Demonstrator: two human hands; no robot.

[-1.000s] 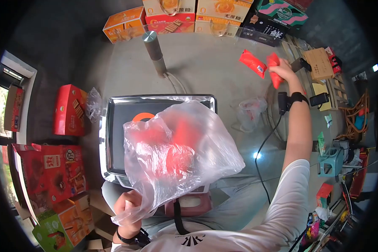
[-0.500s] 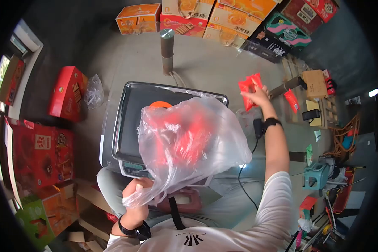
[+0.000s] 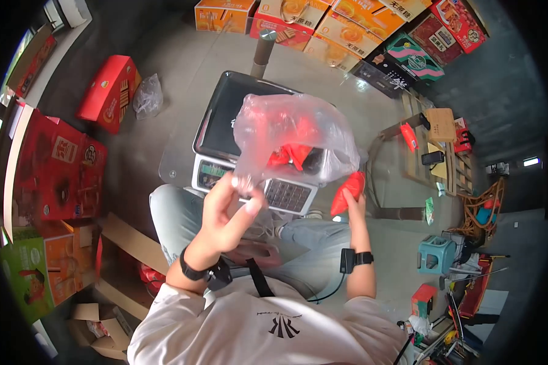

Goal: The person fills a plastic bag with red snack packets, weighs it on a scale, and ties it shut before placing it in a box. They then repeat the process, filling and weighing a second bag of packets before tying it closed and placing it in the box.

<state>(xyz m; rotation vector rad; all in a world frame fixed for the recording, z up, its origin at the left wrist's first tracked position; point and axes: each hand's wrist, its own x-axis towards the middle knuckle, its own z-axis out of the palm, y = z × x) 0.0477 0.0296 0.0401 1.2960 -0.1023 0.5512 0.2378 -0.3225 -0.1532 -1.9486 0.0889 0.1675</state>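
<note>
My left hand [image 3: 225,216] pinches the gathered edge of a clear plastic bag [image 3: 332,121] between thumb and fingers. Several red packets [image 3: 295,152] show inside the bag, partly blurred by the film. The bag rests on the black tray [image 3: 222,121] of a digital scale, whose keypad [image 3: 288,194] and green display [image 3: 213,173] face me. To the right of the bag, my right hand [image 3: 355,207] is closed around a red packet [image 3: 348,190], close to the bag's right edge.
Another red packet [image 3: 409,137] lies farther right, near a wooden pallet [image 3: 435,161]. Stacked orange cartons [image 3: 341,36] line the back. Red boxes [image 3: 58,167] stand at left, near a crumpled plastic bag [image 3: 148,97]. A blue stool [image 3: 435,254] sits at right.
My right hand has come back from the far right toward me and the bag, with red packaging still in it. My left hand has lifted the bag's edge up over the scale's front. The camera view has shifted.
</note>
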